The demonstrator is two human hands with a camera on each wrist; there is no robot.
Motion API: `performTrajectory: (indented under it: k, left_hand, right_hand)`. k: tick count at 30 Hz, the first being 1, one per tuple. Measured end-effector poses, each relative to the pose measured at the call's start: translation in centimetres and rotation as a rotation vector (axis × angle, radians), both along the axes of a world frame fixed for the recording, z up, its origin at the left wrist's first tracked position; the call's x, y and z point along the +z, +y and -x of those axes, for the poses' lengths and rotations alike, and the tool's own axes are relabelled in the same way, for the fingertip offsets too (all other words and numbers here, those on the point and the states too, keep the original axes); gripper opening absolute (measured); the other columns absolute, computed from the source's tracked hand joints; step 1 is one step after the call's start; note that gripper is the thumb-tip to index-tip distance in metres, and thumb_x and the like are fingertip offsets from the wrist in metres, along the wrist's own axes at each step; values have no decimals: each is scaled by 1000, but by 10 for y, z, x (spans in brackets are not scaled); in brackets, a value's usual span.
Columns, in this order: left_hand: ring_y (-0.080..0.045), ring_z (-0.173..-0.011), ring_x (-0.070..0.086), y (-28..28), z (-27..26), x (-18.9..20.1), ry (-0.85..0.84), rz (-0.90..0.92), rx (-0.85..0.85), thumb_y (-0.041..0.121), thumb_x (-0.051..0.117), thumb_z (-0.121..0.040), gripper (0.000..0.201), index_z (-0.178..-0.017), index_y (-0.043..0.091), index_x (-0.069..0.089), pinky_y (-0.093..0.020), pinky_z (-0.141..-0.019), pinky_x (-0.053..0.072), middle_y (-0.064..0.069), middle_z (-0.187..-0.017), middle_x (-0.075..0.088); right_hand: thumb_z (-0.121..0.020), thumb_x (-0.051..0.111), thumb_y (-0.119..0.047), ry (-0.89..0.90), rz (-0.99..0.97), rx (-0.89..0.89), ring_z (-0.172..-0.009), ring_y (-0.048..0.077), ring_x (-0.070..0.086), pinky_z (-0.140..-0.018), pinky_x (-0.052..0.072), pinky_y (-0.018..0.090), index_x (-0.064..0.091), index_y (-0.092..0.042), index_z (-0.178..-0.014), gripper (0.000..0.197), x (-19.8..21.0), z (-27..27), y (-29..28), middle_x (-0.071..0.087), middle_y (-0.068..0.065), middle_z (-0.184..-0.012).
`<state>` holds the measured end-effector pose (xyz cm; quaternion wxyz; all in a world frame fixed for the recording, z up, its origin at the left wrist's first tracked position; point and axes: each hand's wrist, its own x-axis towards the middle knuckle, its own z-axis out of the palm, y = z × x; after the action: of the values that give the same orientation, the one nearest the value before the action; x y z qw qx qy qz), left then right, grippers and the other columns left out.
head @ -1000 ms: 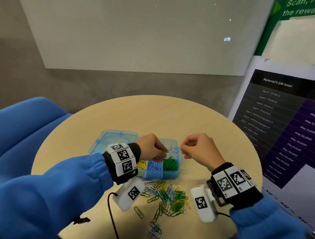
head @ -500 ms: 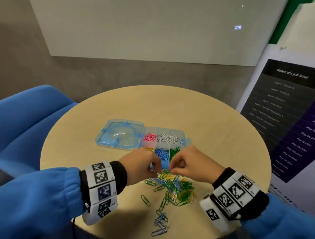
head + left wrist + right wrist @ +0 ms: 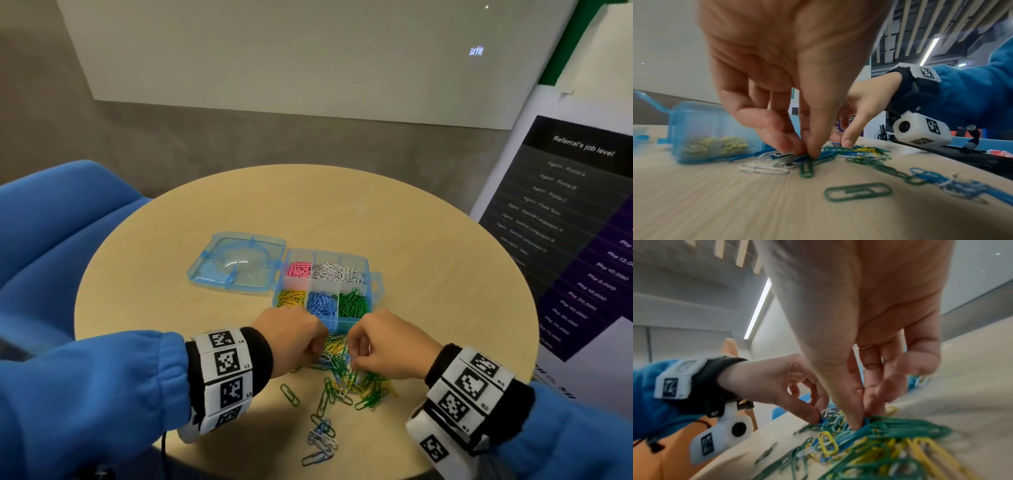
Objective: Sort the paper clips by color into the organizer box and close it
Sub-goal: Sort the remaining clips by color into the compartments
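Nearest, scattered on pale wood-grain round table [image 3: 428,240]: stray thin coated-wire loops, a silver-blue cluster [image 3: 320,442], one lone green clip [image 3: 858,191]; further in, the tangled heap of paper clips [image 3: 346,373], green, yellow, blue, white; mid-sort, picking from heap. Left hand [image 3: 291,337] with thumb and fingers narrowed, pinching blue clips [image 3: 797,156]; right hand [image 3: 383,346] likewise pinched into green and blue strands [image 3: 865,426], exact clip unclear. Next, probably: teasing one colour free, carrying to matching cell. Beyond, just past knuckles: translucent blue plastic organizer box [image 3: 375,291], six cells, part-filled; hinged lid [image 3: 236,262] lying open flat to its left.
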<state>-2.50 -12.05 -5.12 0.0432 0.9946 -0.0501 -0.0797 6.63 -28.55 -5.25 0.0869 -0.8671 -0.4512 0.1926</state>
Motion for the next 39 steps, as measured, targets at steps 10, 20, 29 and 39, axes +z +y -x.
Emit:
performTrajectory:
  k: [10, 20, 29, 39]
  left_hand:
    - [-15, -78, 60, 29, 1, 3, 80, 498, 106, 18, 64, -90, 5, -94, 15, 63, -17, -58, 49, -4, -93, 68]
    - [-14, -71, 67, 48, 0, 11, 50, 1039, 257, -1, 65, -87, 8, -89, 3, 59, -24, -58, 56, -15, -82, 68]
    - [-2, -88, 66, 48, -22, 11, -279, 777, 286, 21, 65, -91, 10, -98, 16, 70, -19, -69, 55, 6, -94, 72]
    - [-2, -78, 60, 38, 44, 7, -154, 485, 88, 32, 66, -88, 2, -89, 31, 65, -18, -68, 50, 18, -91, 64]
  right_hand:
    - [-90, 66, -9, 548, -562, -323, -61, 16, 64, -51, 49, 23, 65, -3, -87, 7, 22, -20, -3, 71, 8, -76]
    - [-85, 70, -15, 161, -488, -207, -57, 10, 66, -53, 47, 13, 73, -14, -82, 5, 28, -24, 13, 73, 1, -73]
    - [-79, 77, -32, 8, -83, 180, -61, 3, 52, -59, 45, 21, 72, -21, -87, 15, 5, 13, 24, 59, -10, -66]
    - [-84, 72, -19, 30, -96, 179, -60, 0, 53, -57, 40, 16, 69, -17, -80, 5, 14, 1, 30, 61, -11, -69]
